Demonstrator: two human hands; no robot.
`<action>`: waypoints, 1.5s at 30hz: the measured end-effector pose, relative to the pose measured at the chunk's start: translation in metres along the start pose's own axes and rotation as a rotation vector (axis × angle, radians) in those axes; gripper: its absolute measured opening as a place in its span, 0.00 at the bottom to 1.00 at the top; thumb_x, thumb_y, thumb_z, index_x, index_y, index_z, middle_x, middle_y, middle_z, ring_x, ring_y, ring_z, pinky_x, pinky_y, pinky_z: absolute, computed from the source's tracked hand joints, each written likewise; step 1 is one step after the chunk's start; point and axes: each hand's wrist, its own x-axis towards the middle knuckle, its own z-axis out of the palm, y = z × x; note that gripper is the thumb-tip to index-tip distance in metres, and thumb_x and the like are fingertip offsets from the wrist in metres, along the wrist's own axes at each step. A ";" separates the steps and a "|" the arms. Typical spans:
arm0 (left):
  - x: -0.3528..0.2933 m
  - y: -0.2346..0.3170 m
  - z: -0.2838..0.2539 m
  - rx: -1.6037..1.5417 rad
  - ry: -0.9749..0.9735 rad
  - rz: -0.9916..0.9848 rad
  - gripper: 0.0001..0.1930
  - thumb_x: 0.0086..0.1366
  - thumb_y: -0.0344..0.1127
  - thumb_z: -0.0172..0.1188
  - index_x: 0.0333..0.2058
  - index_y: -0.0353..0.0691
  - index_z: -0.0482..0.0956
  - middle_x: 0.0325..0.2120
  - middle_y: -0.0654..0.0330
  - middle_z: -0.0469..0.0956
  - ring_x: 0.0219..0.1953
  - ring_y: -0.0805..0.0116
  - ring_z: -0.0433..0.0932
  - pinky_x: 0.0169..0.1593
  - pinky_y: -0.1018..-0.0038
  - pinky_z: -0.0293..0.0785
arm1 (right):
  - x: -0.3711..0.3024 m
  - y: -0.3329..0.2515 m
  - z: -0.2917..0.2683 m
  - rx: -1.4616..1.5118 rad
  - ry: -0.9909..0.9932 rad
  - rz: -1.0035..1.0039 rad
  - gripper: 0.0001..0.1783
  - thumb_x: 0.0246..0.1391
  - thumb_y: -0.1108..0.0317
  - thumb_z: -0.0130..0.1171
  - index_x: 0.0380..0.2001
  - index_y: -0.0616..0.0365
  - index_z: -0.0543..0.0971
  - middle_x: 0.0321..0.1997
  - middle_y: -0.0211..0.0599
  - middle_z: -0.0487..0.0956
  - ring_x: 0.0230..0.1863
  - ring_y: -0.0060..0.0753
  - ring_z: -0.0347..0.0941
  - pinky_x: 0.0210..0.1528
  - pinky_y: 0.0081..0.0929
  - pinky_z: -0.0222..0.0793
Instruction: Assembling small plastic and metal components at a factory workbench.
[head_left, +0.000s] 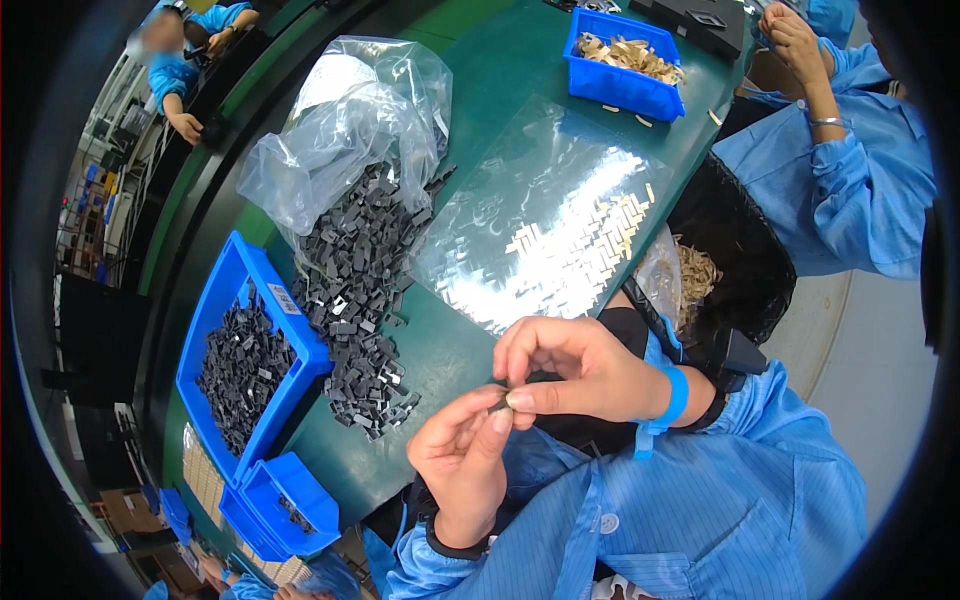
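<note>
My left hand (462, 458) and my right hand (580, 375) meet fingertip to fingertip above the near table edge. Between them they pinch a small dark part (502, 401), mostly covered by the thumbs and fingers, so its exact shape is hidden. A loose heap of small black plastic pieces (350, 290) lies left of my hands, spilling from a clear plastic bag (350, 130). Beyond my hands, a clear sheet (480, 210) carries rows of small pale, shiny strips (570, 260).
A large blue bin (310, 345) of black pieces stands at the left, with a smaller blue bin (320, 500) nearer me. A far blue bin (625, 95) holds tan scraps. At the right are a black-lined bag (750, 240) with more scraps and a co-worker's arm (825, 130).
</note>
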 end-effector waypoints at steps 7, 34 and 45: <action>0.004 0.006 -0.011 0.078 -0.191 0.019 0.16 0.55 0.18 0.55 0.44 0.25 0.69 0.33 0.47 0.76 0.33 0.64 0.78 0.40 0.73 0.76 | 0.003 -0.012 -0.012 0.197 -0.186 0.275 0.08 0.50 0.69 0.57 0.29 0.62 0.71 0.28 0.31 0.74 0.32 0.20 0.72 0.36 0.16 0.65; 0.002 -0.014 -0.011 -0.719 -0.160 -0.561 0.10 0.60 0.25 0.51 0.40 0.35 0.76 0.32 0.50 0.77 0.32 0.64 0.77 0.37 0.73 0.76 | 0.013 -0.002 -0.028 -0.793 -0.234 -0.678 0.13 0.49 0.62 0.57 0.22 0.59 0.69 0.21 0.35 0.67 0.21 0.35 0.65 0.28 0.26 0.63; 0.046 0.127 -0.090 0.989 0.597 0.703 0.12 0.60 0.26 0.50 0.43 0.31 0.72 0.42 0.52 0.73 0.39 0.69 0.74 0.41 0.78 0.70 | 0.002 -0.035 -0.065 -1.296 -0.263 -0.721 0.20 0.34 0.61 0.66 0.29 0.61 0.73 0.32 0.37 0.71 0.33 0.37 0.70 0.36 0.30 0.65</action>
